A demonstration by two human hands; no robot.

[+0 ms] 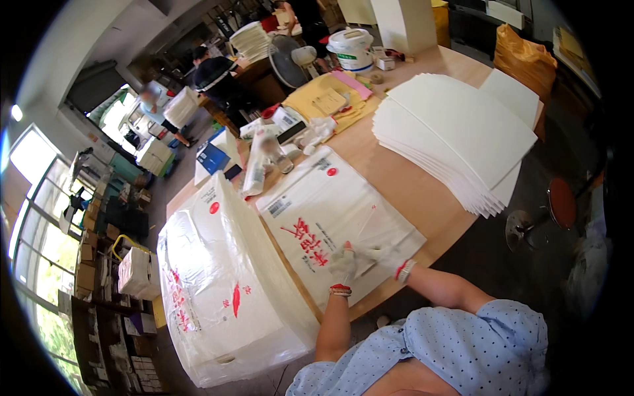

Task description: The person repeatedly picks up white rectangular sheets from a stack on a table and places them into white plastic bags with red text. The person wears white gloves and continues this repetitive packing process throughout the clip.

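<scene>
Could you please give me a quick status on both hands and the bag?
Left hand and right hand, gloved, pressed on flat printed plastic bag. Bag stack beside left. White sheet stack beyond.

Upper left: people [158, 105] blurred. Lower left: shelf items [99, 310] too small to tell. Bottom edge cuts off the shirt [462, 350].

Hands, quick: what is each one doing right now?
Left hand: gloved, pressed on the printed plastic bag; grip cannot be told.
Right hand: gloved, on the same bag; grip cannot be told.
</scene>
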